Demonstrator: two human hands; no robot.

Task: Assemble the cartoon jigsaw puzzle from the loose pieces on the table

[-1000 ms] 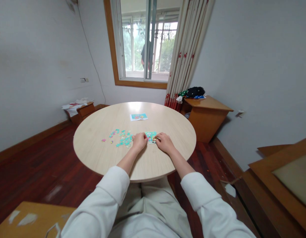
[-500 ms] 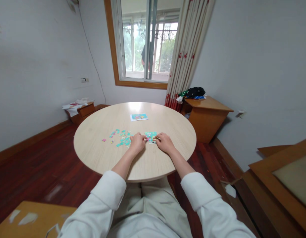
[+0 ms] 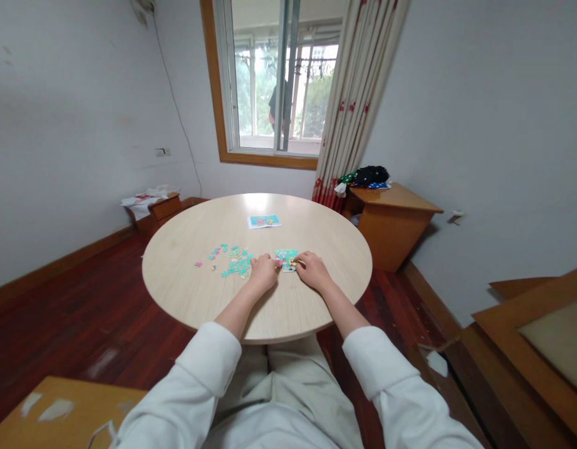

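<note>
On the round light-wood table (image 3: 199,299) lies a small, partly joined turquoise puzzle (image 3: 286,256). My left hand (image 3: 262,273) rests curled at its left edge, fingertips touching it. My right hand (image 3: 312,270) is curled at its right edge and pinches a small piece against the puzzle. Several loose turquoise and pink pieces (image 3: 232,260) are scattered just left of my left hand. A reference picture card (image 3: 263,221) lies farther back on the table.
A wooden cabinet (image 3: 391,218) with dark clothing on it stands at the right by the curtain (image 3: 353,106). A low box with papers (image 3: 152,202) sits by the left wall. Wooden furniture (image 3: 541,337) is at my right, and a person stands outside the window (image 3: 274,106).
My hands stay at the puzzle's edges; the left hand shifted slightly, then settled back. The view moved a little to the left.
</note>
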